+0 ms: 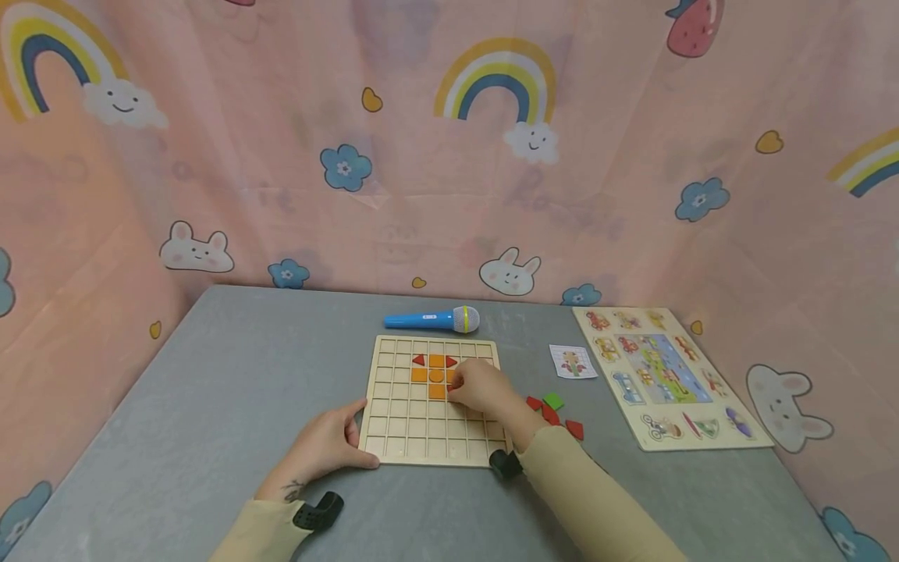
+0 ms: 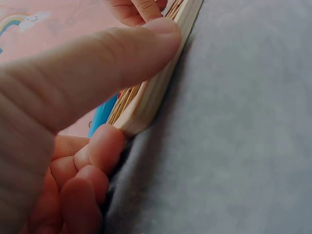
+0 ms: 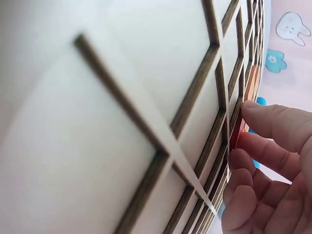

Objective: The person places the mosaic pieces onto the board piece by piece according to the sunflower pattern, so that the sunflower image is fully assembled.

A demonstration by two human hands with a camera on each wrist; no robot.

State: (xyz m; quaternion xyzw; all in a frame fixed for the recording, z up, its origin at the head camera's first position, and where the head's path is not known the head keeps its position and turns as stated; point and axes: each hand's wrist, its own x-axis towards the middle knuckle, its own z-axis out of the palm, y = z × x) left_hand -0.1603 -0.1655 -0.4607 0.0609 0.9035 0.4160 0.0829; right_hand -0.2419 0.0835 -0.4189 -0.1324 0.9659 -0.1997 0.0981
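The grey bench (image 1: 211, 406) is enclosed by a pink curtain (image 1: 435, 156) printed with rainbows, rabbits and flowers. At the right lies a large picture puzzle board (image 1: 670, 378), with a small printed card (image 1: 572, 361) just to its left. The wooden grid board (image 1: 393, 421) lies at the centre of the bench, and a blue toy microphone (image 1: 431, 319) rests just beyond its far edge. Orange tiles (image 1: 435, 361) and red triangles (image 1: 419, 360) occupy cells in the far half of the grid board. Loose red and green pieces (image 1: 555, 410) lie on the bench right of the board, beside the right forearm. The left hand (image 1: 326, 445) steadies the board at its near-left corner, thumb along the edge and fingers curled beneath, as the left wrist view confirms. The right hand (image 1: 485, 390) lies over the board's middle right, its grip pinching a red piece (image 3: 237, 132) at a cell just right of the orange tiles; the hand covers the cells beneath it.
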